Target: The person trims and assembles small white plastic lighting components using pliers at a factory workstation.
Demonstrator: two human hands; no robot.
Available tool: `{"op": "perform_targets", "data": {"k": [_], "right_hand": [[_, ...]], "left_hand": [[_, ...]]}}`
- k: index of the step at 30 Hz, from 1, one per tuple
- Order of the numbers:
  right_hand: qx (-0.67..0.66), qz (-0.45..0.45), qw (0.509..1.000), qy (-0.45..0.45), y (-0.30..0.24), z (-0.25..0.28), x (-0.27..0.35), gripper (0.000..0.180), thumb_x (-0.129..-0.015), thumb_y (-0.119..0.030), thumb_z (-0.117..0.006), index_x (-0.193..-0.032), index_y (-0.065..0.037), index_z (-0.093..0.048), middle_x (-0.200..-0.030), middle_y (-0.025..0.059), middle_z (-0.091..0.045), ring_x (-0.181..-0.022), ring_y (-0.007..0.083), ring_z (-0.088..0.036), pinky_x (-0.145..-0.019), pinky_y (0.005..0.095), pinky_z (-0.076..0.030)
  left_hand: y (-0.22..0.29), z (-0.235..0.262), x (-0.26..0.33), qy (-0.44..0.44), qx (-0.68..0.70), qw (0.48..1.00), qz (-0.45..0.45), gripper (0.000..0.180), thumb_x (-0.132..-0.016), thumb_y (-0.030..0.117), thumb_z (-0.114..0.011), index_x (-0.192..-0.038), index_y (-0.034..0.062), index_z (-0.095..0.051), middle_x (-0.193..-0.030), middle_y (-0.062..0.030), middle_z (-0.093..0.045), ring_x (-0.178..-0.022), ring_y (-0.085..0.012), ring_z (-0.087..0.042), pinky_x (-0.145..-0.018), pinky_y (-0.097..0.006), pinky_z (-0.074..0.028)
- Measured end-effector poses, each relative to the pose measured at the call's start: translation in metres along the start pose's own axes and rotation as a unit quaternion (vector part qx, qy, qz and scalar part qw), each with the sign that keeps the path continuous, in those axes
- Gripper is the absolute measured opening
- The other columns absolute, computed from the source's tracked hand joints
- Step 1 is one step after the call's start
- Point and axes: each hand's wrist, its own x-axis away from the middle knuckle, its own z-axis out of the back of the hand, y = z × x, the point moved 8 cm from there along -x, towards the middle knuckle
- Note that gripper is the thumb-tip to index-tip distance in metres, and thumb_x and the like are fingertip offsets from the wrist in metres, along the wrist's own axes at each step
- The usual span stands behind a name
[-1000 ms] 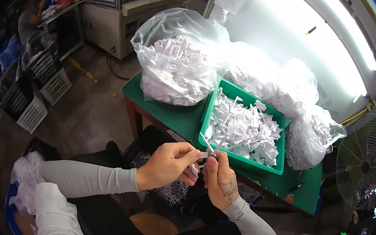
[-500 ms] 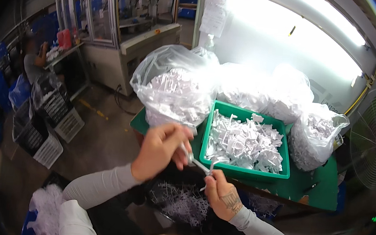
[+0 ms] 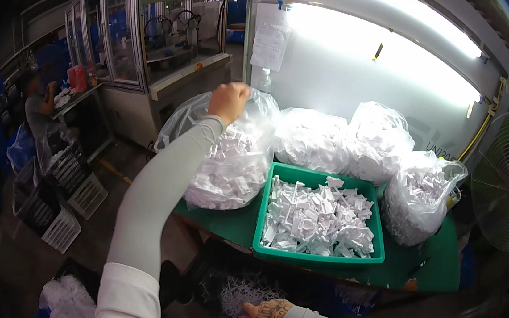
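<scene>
My left hand (image 3: 228, 101) is raised in a closed fist over the open top of a clear plastic bag (image 3: 230, 156) packed with white plastic parts; whether anything is in the fist cannot be seen. My right hand (image 3: 264, 314) is down low below the table edge, fingers reaching into a dark container (image 3: 235, 287) of white plastic frames. A green bin (image 3: 317, 255) heaped with white plastic pieces sits on the green table (image 3: 434, 277) between them.
More clear bags (image 3: 368, 143) of white parts stand behind and right of the bin. A fan (image 3: 503, 185) stands at the right. Stacked crates (image 3: 58, 200) and a glass-fronted machine (image 3: 155, 43) are at the left, where another person (image 3: 40, 105) sits.
The hands were together in front of me on a small white piece. Now the left hand has swung up to the bag and the right hand has dropped to the low container.
</scene>
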Motion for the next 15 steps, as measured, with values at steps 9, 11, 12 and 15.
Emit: {"op": "perform_targets", "data": {"k": [9,11,12,15], "right_hand": [[0.121,0.028,0.989,-0.081,0.023,-0.048,-0.031,0.051,-0.102,-0.040,-0.036,-0.122,0.005,-0.050,-0.104,0.0241,-0.068,-0.104,0.0401,-0.066,-0.091,0.0482,-0.050],[0.246,0.061,0.961,-0.113,0.019,-0.046,-0.019,0.054,-0.100,-0.040,-0.036,-0.120,0.008,-0.051,-0.102,0.0241,-0.068,-0.104,0.0393,-0.066,-0.092,0.0468,-0.049],[0.147,0.046,0.987,-0.054,0.015,-0.023,-0.006,0.055,-0.096,-0.040,-0.041,-0.121,0.008,-0.049,-0.095,0.0256,-0.067,-0.096,0.0409,-0.066,-0.090,0.0481,-0.050],[0.091,0.012,0.995,0.040,0.023,-0.014,-0.004,0.056,-0.089,-0.043,-0.049,-0.114,0.007,-0.056,-0.086,0.0251,-0.065,-0.089,0.0411,-0.065,-0.091,0.0485,-0.049]], "left_hand": [[-0.091,-0.078,-0.004,-0.156,-0.102,0.958,0.219,0.022,-0.087,0.030,-0.072,-0.084,0.0080,-0.075,-0.090,-0.0126,-0.074,-0.089,-0.0269,-0.073,-0.080,-0.038,-0.055],[-0.051,-0.075,-0.013,-0.112,-0.162,0.979,0.058,0.028,-0.093,0.033,-0.065,-0.093,0.0059,-0.072,-0.086,-0.0145,-0.072,-0.082,-0.0302,-0.072,-0.072,-0.040,-0.054],[-0.030,-0.066,-0.008,-0.065,-0.089,0.994,0.022,0.026,-0.095,0.031,-0.061,-0.095,0.0071,-0.071,-0.089,-0.0174,-0.071,-0.084,-0.0349,-0.069,-0.072,-0.043,-0.053],[0.082,-0.043,0.031,-0.054,0.033,0.992,-0.113,0.021,-0.099,0.026,-0.056,-0.098,0.0088,-0.068,-0.079,-0.0176,-0.068,-0.074,-0.0373,-0.067,-0.065,-0.046,-0.052]]}}
